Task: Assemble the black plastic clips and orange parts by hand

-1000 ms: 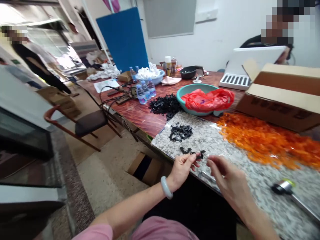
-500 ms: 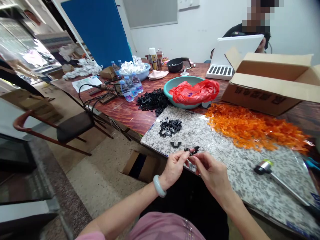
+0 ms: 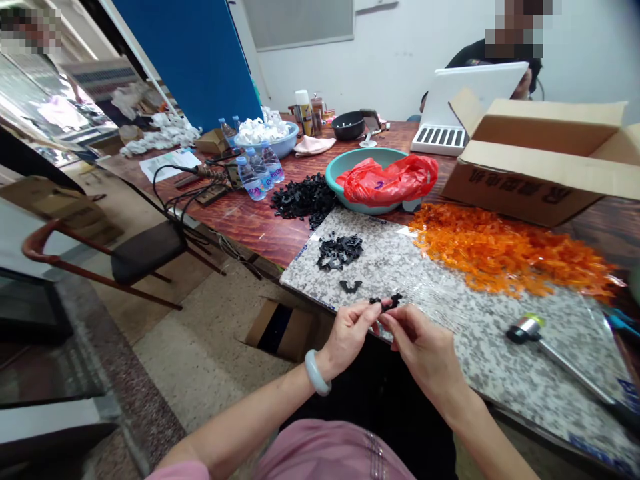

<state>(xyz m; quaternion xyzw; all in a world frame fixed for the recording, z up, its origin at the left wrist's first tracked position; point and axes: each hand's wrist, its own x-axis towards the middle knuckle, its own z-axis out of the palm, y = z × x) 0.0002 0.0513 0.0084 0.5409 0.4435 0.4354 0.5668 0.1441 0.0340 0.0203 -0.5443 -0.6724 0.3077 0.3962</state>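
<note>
Past the desk (image 3: 260,230) edge, my left hand (image 3: 349,331) and right hand (image 3: 424,348) pinch a small black plastic clip (image 3: 385,304); loose fingers (image 3: 369,312) could drop it.

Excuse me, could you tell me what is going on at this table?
A person pinches a small black plastic piece between the fingers of the left hand and right hand, above the near edge of a granite slab. On the slab lie a heap of black pieces, a loose piece, a hammer and, at its far edge, an orange heap.

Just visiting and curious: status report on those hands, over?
Left hand and right hand both pinch one black clip. Loose clip, black pile beyond on slab.
</note>
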